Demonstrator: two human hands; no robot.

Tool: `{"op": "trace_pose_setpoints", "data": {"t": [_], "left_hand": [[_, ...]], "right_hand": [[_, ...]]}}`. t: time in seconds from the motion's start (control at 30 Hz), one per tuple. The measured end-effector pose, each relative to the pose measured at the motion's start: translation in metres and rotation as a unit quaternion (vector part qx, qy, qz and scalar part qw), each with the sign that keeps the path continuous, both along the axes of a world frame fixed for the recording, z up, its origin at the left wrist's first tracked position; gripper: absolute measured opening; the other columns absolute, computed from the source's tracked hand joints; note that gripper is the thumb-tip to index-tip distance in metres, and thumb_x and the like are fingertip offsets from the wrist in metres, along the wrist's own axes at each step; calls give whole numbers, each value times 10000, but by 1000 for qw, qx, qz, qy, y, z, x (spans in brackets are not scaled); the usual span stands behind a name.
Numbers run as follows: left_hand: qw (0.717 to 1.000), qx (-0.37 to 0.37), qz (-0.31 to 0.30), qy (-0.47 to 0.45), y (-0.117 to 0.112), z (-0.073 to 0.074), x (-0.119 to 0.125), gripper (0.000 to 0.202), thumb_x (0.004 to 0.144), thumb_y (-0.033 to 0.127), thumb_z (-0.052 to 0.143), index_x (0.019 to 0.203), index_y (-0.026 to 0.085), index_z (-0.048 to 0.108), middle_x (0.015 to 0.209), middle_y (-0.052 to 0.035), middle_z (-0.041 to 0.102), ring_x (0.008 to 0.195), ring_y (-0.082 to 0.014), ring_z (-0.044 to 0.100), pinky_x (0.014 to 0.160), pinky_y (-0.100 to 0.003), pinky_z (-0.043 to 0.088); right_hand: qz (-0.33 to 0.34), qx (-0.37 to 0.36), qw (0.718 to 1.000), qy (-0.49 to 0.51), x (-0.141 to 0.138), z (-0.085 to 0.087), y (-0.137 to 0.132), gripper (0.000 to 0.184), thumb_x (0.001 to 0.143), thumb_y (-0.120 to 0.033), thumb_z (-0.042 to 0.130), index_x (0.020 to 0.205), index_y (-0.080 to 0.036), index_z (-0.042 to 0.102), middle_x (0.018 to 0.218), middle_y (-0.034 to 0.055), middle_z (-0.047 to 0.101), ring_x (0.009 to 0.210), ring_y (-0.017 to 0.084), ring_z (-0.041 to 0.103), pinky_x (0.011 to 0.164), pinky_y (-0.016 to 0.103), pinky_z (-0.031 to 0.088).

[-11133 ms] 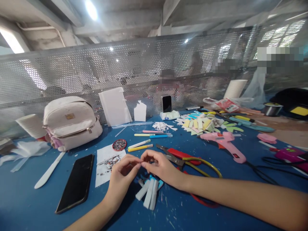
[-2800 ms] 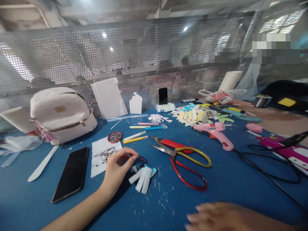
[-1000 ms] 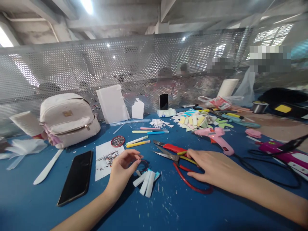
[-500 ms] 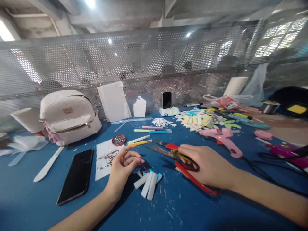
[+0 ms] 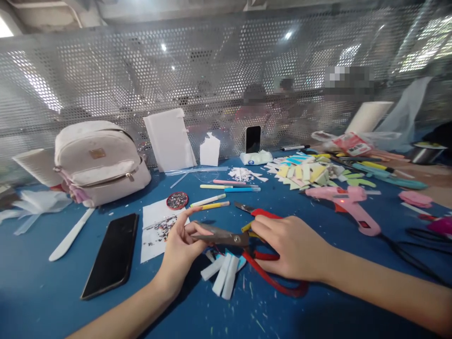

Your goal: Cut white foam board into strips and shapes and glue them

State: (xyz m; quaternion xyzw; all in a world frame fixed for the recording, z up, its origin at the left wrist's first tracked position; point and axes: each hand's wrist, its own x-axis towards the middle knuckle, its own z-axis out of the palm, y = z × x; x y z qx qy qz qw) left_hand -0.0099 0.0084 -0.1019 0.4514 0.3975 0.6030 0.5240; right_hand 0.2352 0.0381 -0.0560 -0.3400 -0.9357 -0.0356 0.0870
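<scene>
So, the scissors (image 5: 221,237) are gripped in the right hand (image 5: 293,247), fingers closed around the red and yellow handles. They're lifted a bit off the worktop (image 5: 212,315) with the blades spread open, the nearer one pointed left. The left hand (image 5: 181,245) is brought right up to that blade's tip, fingers curled into a pinch. Whatever is pinched is too small to be made out. It looks like it's held up there so the blades can be got around it, and both wrists are kept low, probably for steadiness.

Right under the scissors a small bunch of white foam strips (image 5: 224,278) is left lying, close at hand. Left of the scissors a paper (image 5: 158,228) sprinkled with glitter is laid flat, and further left a phone (image 5: 111,254) is parked face up, well apart from the blades. Beyond the scissors a few markers (image 5: 210,202) are lined up. To the right a pink glue gun (image 5: 349,207) is set down, its cable (image 5: 406,251) trailed past the right forearm, the one thing that could get snagged. On the near side of the scissors only tiny offcuts are scattered, so elbow room is had there. The worktop's near edge isn't seen.
</scene>
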Motion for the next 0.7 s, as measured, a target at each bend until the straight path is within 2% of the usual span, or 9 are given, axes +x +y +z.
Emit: {"op": "trace_pose_setpoints", "data": {"t": [0.23, 0.47, 0.7], "left_hand": [[1000, 2, -2, -4, -3, 6, 1, 639, 660, 68, 764, 1240, 159, 512, 658, 48, 699, 628, -110, 667, 649, -193, 555], [1000, 1, -4, -2, -4, 8, 1, 625, 675, 64, 758, 1238, 173, 510, 662, 64, 680, 612, -97, 665, 599, -157, 532], [1000, 9, -6, 3, -4, 5, 1, 590, 696, 79, 758, 1222, 178, 511, 654, 66, 672, 594, -88, 660, 595, -152, 522]], "right_hand": [[2, -1, 1000, 2, 1, 1, -2, 309, 865, -463, 653, 960, -169, 641, 860, 59, 686, 690, 256, 664, 532, 311, 304], [4, 0, 1000, -5, 1, 2, -2, 301, 860, -462, 666, 926, -170, 639, 830, 52, 684, 650, 245, 651, 515, 304, 250], [8, 7, 1000, -8, 2, 3, -1, 297, 857, -458, 677, 942, -175, 643, 821, 39, 683, 627, 228, 636, 509, 294, 232]]}}
